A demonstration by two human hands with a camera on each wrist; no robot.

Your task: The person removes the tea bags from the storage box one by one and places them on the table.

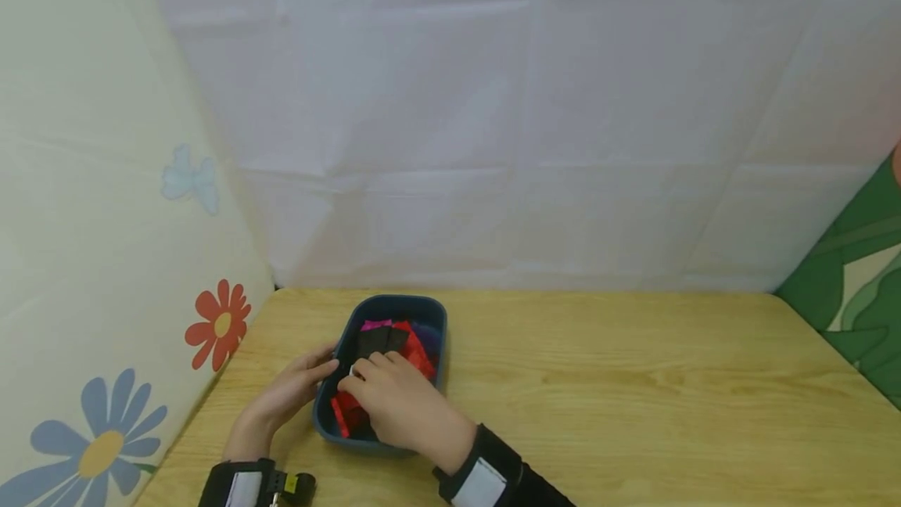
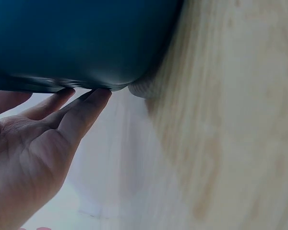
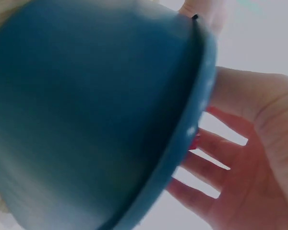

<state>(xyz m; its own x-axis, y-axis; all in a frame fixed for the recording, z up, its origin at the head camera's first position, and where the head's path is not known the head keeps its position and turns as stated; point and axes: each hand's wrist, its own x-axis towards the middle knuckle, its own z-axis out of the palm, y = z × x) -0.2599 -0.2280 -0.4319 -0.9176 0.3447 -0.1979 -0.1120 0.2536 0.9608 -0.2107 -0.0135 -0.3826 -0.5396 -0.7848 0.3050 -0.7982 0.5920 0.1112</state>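
A dark blue plastic bin [image 1: 325,421] with rounded corners stands on the table's left part. Folded red cloth [image 1: 417,352], a black piece [image 1: 373,341] and a bit of magenta [image 1: 375,325] lie inside it. My left hand [image 1: 299,383] rests against the bin's left side; in the left wrist view its straight fingers [image 2: 89,112] touch the outer wall. My right hand [image 1: 397,401] reaches into the bin over the cloth, thumb and fingers pointing down. The right wrist view shows its fingers spread behind the rim [image 3: 209,72], which hides the fingertips, so I cannot tell whether they pinch anything.
Light wood table [image 1: 633,382] extends to the right of the bin. A white sheet [image 1: 528,139] hangs along the back edge. To the left stands a pale panel with printed flowers [image 1: 221,325], and a green leafy panel [image 1: 866,288] borders the right.
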